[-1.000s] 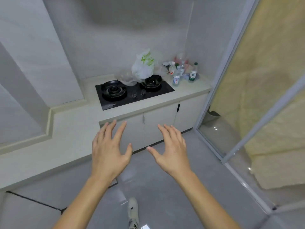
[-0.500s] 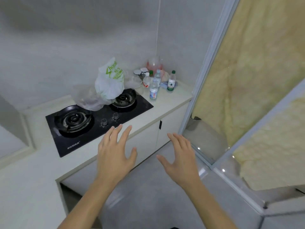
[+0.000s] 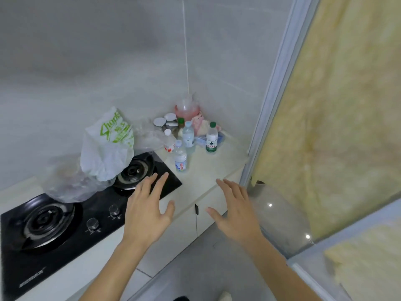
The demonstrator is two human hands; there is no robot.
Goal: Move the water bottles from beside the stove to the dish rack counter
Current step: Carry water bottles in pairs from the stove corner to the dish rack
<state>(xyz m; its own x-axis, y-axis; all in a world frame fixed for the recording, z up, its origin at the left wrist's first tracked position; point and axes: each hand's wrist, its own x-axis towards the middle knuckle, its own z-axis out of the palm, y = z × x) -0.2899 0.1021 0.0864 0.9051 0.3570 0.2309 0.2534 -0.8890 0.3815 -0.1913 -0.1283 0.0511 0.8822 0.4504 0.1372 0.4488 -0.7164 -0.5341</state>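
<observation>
Both hands are hovering empty, fingers spread apart: left hand over the stove edge, right hand at the table front. The water bottles are standing upright at 12 o'clock from the hands, clustered in the corner right of the burner, untouched. Judgement: the splayed fingers are readying for a two-bottle grasp, nearest bottle first

Both hands empty, fingers spread: left hand over the stove edge, right hand over the tabletop front edge. Four water bottles upright in the corner, right of the stove. White plastic bag covers part of the burner. Pink container behind, probably a jug.
</observation>
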